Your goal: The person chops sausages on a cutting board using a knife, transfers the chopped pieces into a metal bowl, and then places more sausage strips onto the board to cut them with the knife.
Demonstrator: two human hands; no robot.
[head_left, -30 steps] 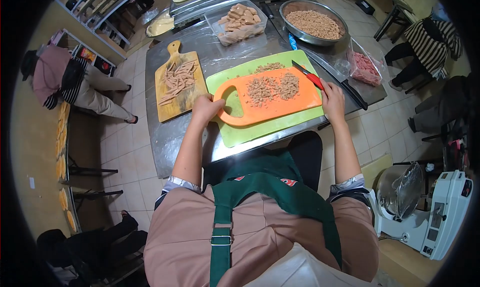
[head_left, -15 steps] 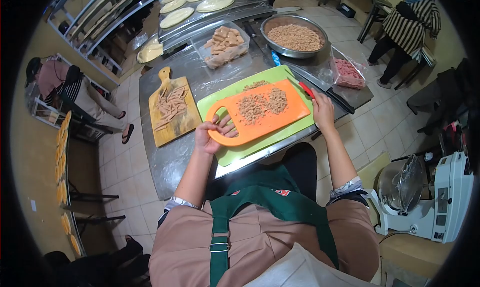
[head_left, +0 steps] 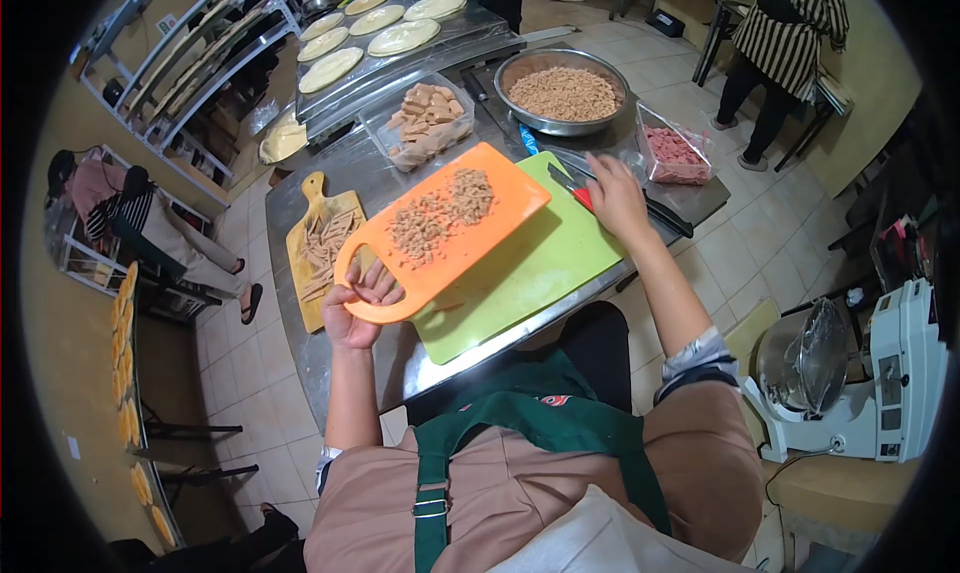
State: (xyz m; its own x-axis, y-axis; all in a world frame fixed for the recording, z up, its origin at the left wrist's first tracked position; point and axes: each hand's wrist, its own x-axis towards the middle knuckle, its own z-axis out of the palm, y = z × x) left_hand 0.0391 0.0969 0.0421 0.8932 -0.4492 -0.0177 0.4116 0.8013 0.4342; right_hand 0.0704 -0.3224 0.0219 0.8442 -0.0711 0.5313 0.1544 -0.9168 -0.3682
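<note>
Green cutting mat (head_left: 560,263): right half passable over the near edge.
Left side: raised orange cutting board (head_left: 478,245) blocks descent.
Far side: steel bowl (head_left: 565,127), plastic tub (head_left: 440,147) obstruct.
Far-right corner: red-handled knife (head_left: 582,195).

Head-worn view — forward, steeply down

The loop-handled plastic board (head_left: 465,249) is orange, the flat rectangular mat (head_left: 540,263) lime green, one co-worker's top (head_left: 795,41) black-and-cream striped.
</note>
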